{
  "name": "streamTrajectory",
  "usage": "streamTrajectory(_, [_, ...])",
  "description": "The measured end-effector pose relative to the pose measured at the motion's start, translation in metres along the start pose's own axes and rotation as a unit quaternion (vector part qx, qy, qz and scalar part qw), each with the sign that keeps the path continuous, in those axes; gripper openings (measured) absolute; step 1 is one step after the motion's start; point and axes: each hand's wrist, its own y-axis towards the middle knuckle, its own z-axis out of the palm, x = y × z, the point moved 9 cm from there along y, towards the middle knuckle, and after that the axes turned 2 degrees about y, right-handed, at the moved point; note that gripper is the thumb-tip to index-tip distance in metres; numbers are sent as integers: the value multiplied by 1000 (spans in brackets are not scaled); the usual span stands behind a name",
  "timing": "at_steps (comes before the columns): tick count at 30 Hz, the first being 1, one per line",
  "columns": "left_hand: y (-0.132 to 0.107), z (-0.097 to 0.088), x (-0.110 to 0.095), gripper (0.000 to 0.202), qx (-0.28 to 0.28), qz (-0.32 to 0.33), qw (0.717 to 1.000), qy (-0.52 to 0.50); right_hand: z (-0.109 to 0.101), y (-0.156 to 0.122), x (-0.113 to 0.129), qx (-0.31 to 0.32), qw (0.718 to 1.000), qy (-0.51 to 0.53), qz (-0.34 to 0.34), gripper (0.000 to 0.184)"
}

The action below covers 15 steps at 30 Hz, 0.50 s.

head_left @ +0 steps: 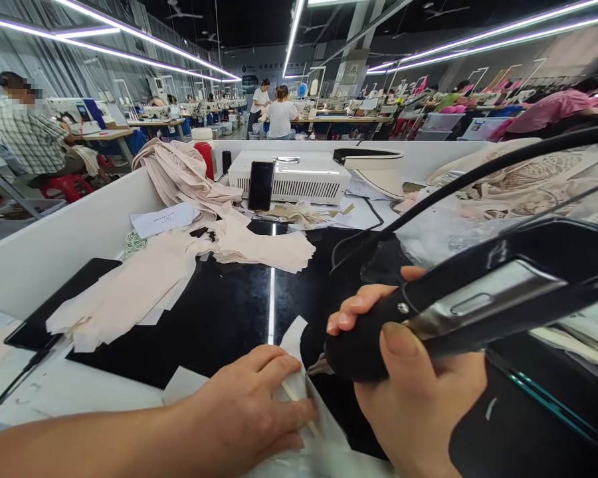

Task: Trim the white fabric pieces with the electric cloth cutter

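My right hand (413,392) is closed around a corded black hand tool (458,299) with a silver metal plate on its side. The tool's narrow metal tip (320,365) points left, at the edge of a thin white piece (295,337); I cannot tell whether it is cloth or paper. On that piece my left hand (259,405) rests palm down, its bent fingers and thumb pinning it, the thumb side slightly blurred. More pale sheet material (329,415) lies under and below the left fingers. The tool's tip is just right of the left fingertips.
Beige fabric pieces (264,249) lie on the black tabletop (229,299), with more (129,285) to the left. Behind them stand a phone (261,186) and a white vented box (309,179). The tool's thick cable (428,192) arcs overhead at right. Clear plastic bags (433,226) lie at right.
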Motion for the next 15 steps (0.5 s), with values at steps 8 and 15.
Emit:
streamTrajectory(8, [9, -6, 9, 27, -14, 23, 1000, 10, -5, -4, 3, 20, 1000, -5, 12, 50])
streamTrajectory(15, [30, 5, 58, 39, -16, 97, 986, -138, -7, -5, 7, 15, 1000, -1, 20, 51])
